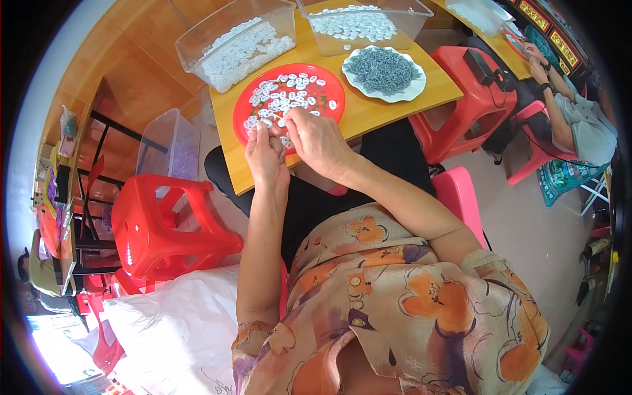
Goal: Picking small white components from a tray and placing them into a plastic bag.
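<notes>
My left hand (266, 157) and my right hand (320, 141) meet over the near edge of a round red tray (244, 112). Scattered across the tray are many small white oval plastic pieces (289, 99) with dark marks or holes. My left thumb and fingers pinch together, with what looks like one white piece at their tips. Close beside them, my right fingers are curled and pinched; what they hold is too small or hidden to make out. To the right of the tray stands a scalloped white plate (416, 89) heaped with small grey screw-like parts (382, 69).
Two clear bins (191, 60) (421, 18) of white pieces stand along the back of the wooden table (434, 89). Red stools (141, 224) (451, 72) flank it. A white sack (184, 322) lies at lower left. Another person's hands (536, 59) work at a table far right.
</notes>
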Demonstrator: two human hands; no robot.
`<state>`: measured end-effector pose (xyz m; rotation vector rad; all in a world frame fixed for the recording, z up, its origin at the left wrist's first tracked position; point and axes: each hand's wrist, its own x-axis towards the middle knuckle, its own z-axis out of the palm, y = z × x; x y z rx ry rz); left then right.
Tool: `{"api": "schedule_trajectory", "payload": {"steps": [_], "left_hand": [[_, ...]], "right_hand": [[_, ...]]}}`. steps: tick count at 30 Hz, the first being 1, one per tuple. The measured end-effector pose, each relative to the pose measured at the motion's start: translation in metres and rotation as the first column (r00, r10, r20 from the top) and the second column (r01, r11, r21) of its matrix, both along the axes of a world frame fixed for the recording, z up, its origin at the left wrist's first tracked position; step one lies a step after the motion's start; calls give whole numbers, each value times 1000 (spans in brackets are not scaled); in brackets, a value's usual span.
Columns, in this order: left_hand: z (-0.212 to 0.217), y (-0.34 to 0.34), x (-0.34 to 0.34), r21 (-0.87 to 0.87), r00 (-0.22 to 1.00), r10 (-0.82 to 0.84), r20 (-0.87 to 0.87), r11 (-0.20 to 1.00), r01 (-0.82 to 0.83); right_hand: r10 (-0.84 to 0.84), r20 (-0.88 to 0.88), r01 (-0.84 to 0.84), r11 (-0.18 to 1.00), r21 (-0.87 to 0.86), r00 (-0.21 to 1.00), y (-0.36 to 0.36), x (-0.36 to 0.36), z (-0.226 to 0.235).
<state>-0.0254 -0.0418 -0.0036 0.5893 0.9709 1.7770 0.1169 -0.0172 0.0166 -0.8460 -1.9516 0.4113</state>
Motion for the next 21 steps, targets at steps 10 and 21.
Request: {"api": "schedule_trajectory", "payload": {"steps": [10, 21], "left_hand": [[0, 2, -8, 78, 991, -114, -72, 990, 119], [20, -4, 12, -76, 966, -86, -242, 995, 69]], "right_hand": [[59, -74, -57, 998, 28, 996, -2, 4, 9], [143, -213, -157, 987, -48, 967, 27, 18, 18]]}}
